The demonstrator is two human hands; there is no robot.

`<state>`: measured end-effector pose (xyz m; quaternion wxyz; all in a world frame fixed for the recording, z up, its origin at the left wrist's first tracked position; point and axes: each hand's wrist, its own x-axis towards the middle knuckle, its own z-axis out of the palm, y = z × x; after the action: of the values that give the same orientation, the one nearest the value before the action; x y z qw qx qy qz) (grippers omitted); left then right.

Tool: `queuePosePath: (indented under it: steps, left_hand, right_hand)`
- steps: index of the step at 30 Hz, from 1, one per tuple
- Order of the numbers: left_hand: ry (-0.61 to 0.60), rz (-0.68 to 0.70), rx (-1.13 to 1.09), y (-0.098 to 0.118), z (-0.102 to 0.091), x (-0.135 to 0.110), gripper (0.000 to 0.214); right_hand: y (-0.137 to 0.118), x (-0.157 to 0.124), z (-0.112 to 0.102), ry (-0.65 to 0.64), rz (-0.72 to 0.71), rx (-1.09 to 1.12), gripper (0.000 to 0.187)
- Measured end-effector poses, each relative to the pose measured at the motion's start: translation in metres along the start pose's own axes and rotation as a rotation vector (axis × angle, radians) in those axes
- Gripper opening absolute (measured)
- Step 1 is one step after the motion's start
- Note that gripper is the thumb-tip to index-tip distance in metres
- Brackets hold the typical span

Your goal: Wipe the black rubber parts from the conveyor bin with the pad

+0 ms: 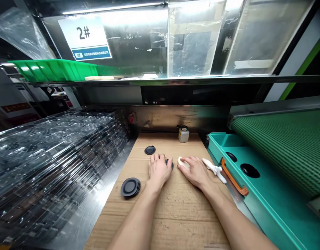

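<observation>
Forearms (146, 215) reach out ahead of me over a cardboard sheet (175, 222), both hands low. My left hand (158, 170) curls over a black disc (169, 164), hiding most of it; the fingers are bent down around its top and pin it to the cardboard, though I can't tell how firm the hold is. It looks like light, stiff molded plastic or rubber, so I'd take it by the rim. Just beside it, my right hand (195, 171) has its fingers close together over a white pad (183, 163), probably soft cloth, pressing it down. Past my right little finger trails a crumpled white rag (214, 170). Beyond my left fingers lies a second disc (149, 150), and a third disc (130, 187) with a small side tab sits out left of my wrist. Ahead of my fingertips stands a small bottle (183, 135) with a dark top. To my right runs a teal tray (253, 208) with an orange handle (234, 177), then a green belt (279, 146); to my left rises a stack of clear trays (45, 156).
</observation>
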<state>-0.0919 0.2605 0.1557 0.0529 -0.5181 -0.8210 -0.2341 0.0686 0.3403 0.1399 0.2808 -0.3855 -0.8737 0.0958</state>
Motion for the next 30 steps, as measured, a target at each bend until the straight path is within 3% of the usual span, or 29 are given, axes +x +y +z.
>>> queuePosePath:
  steps: [4, 9, 15, 19, 25, 30]
  left_hand:
    - [-0.098, 0.031, -0.012, 0.001, -0.005, -0.008, 0.061]
    - [-0.107, 0.054, -0.058, 0.000, -0.008, -0.004, 0.049]
    - [0.008, -0.107, 0.020, -0.032, -0.028, 0.057, 0.060]
    - [-0.120, -0.192, 0.073, -0.062, -0.026, 0.098, 0.068]
    - [-0.209, -0.088, 0.099, -0.069, -0.013, 0.114, 0.067]
    - [-0.294, -0.045, 0.088, -0.064, -0.024, 0.123, 0.056]
  right_hand:
    - [-0.001, 0.000, -0.001, -0.007, -0.002, 0.010, 0.028]
    - [-0.003, 0.000, -0.002, -0.004, 0.006, 0.035, 0.027]
    - [-0.006, -0.001, -0.003, 0.015, 0.038, 0.059, 0.027]
    - [-0.007, -0.001, -0.003, 0.030, 0.055, 0.078, 0.024]
    - [-0.006, 0.000, -0.002, 0.051, 0.065, 0.111, 0.026]
    - [-0.007, 0.001, -0.003, 0.043, 0.100, 0.118, 0.027]
